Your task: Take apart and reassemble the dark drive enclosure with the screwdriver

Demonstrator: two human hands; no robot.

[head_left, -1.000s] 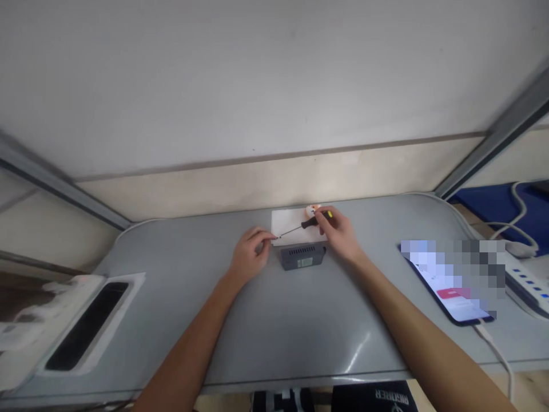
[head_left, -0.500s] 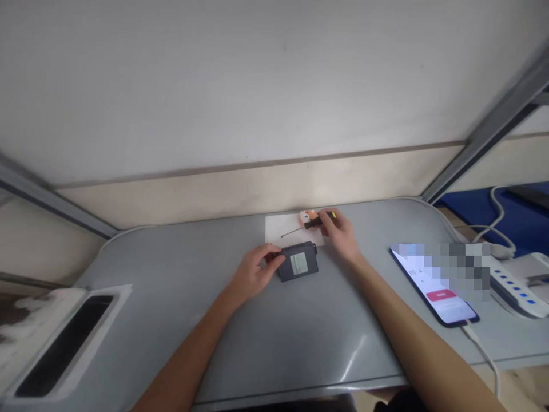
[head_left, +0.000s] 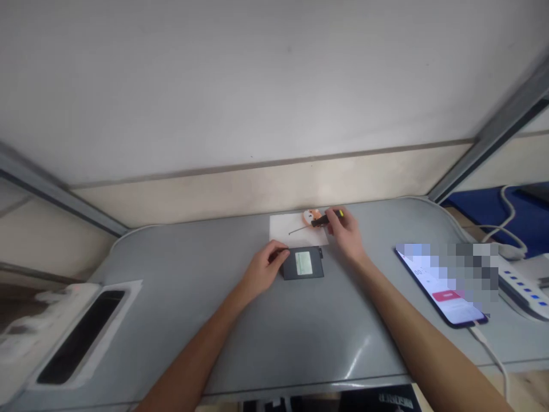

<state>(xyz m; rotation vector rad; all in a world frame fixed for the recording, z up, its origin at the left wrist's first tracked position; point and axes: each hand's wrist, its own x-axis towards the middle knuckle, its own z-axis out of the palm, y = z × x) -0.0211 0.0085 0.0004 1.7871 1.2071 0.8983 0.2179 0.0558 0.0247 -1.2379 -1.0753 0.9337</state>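
A small black box-like device (head_left: 290,268) with a pale label on its top face lies on the grey table. My left hand (head_left: 266,264) pinches its left end between thumb and fingers. In my right hand (head_left: 345,230) is a screwdriver (head_left: 321,221) with a black and yellow handle, gripped near the handle's end. Its thin shaft points left and slants slightly down above a white sheet of paper (head_left: 281,224). Behind the screwdriver, on the paper's far right corner, sits a small orange and white animal-face item (head_left: 309,216). The device lies just in front of the paper.
On the right, a lit phone (head_left: 454,309) with a charging cable lies beside a white power strip (head_left: 525,294). A dark phone-shaped item (head_left: 81,337) rests on white packaging at the left. A wall (head_left: 240,189) rises behind the grey table (head_left: 206,252), and metal posts (head_left: 454,171) stand at both sides.
The black device has gone from tilted, with its slotted side showing, to lying flatter and straighter. My right hand still holds the screwdriver. The view has shifted slightly.
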